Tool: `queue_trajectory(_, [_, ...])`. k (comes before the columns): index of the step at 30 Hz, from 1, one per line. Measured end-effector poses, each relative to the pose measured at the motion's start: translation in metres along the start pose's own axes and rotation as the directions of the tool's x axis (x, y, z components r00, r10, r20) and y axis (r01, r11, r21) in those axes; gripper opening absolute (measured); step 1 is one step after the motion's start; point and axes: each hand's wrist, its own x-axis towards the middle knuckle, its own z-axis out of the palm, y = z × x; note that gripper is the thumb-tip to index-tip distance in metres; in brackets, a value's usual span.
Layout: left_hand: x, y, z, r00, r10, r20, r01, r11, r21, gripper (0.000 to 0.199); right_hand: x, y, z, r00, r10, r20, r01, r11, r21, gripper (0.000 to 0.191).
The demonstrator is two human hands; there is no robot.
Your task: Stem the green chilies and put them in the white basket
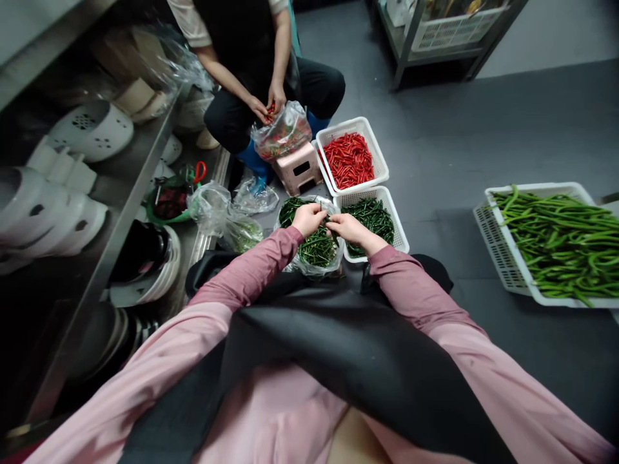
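Above a clear plastic bag of green chili peppers (315, 249), my left hand (308, 219) and my right hand (347, 229) are close together. Both have their fingers pinched on green chili peppers, small and partly hidden by the fingers. Just right of the bag is a white basket of dark green chilies (371, 218), partly behind my right hand. Beyond it stands another white basket filled with red chilies (349, 160).
A person (246, 58) sits opposite, hands at a bag of red chilies (285, 132) on a pink stool (300, 169). Shelves with white containers (91, 129) line the left. A basket of long green vegetables (563, 241) stands at right.
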Motion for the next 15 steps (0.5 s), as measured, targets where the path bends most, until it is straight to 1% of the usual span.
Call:
queue_trajectory(2, [-0.005, 0.001, -0.001, 0.991, 0.125, -0.046, -0.112, 0.968, 0.223, 0.024, -0.005, -0.003, -0.001, 0.999, 0.003, 0.04, 0.004, 0.983, -0.183, 0.019])
queue_trajectory(3, [-0.007, 0.002, 0.001, 0.982, 0.182, -0.043, -0.158, 0.929, 0.335, 0.025, -0.008, -0.003, -0.003, 1.0, 0.004, 0.023, 0.002, 0.961, -0.277, 0.022])
queue_trajectory(4, [-0.009, 0.003, 0.005, 0.975, 0.222, -0.022, -0.191, 0.884, 0.427, 0.028, -0.01, -0.001, -0.005, 1.0, -0.001, -0.026, -0.008, 0.938, -0.346, 0.024])
queue_trajectory(6, [-0.012, 0.006, 0.016, 0.969, 0.243, 0.045, -0.228, 0.808, 0.543, 0.033, -0.015, 0.006, -0.012, 0.989, -0.03, -0.142, -0.035, 0.901, -0.433, 0.027])
queue_trajectory(8, [-0.013, 0.009, 0.029, 0.965, 0.238, 0.111, -0.256, 0.759, 0.599, 0.035, -0.018, 0.016, -0.018, 0.972, -0.055, -0.227, -0.052, 0.898, -0.437, 0.03])
queue_trajectory(10, [-0.011, 0.011, 0.037, 0.961, 0.224, 0.161, -0.275, 0.729, 0.627, 0.035, -0.019, 0.025, -0.023, 0.967, -0.067, -0.244, -0.047, 0.9, -0.434, 0.032])
queue_trajectory(11, [-0.009, 0.01, 0.038, 0.962, 0.209, 0.178, -0.275, 0.725, 0.632, 0.035, -0.019, 0.028, -0.024, 0.97, -0.071, -0.231, -0.043, 0.89, -0.453, 0.031])
queue_trajectory(13, [-0.003, 0.007, 0.036, 0.962, 0.158, 0.224, -0.266, 0.735, 0.623, 0.035, -0.019, 0.03, -0.026, 0.979, -0.087, -0.183, -0.019, 0.86, -0.511, 0.026])
queue_trajectory(15, [0.005, 0.002, 0.028, 0.959, 0.086, 0.272, -0.237, 0.77, 0.592, 0.036, -0.017, 0.029, -0.027, 0.991, -0.101, -0.093, 0.026, 0.803, -0.596, 0.017])
